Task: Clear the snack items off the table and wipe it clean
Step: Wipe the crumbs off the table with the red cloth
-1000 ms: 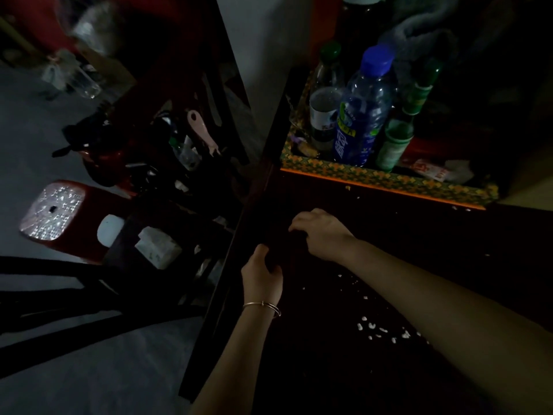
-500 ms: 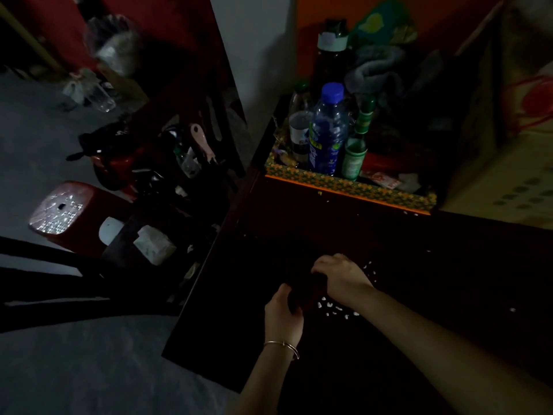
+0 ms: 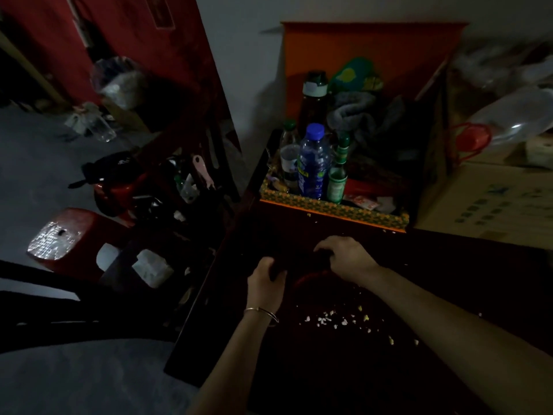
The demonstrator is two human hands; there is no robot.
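i'm gripping a dark rag (image 3: 299, 260) with both hands on the dark table (image 3: 344, 369), though the light is too dim to make out the cloth well. my left hand (image 3: 264, 283) is curling its fingers round the near end, and my right hand (image 3: 348, 259) is clutching the far end, knuckles up. pale crumbs (image 3: 329, 320) are lying scattered between my forearms. a patterned tray (image 3: 329, 209) of bottles is sitting just beyond my hands.
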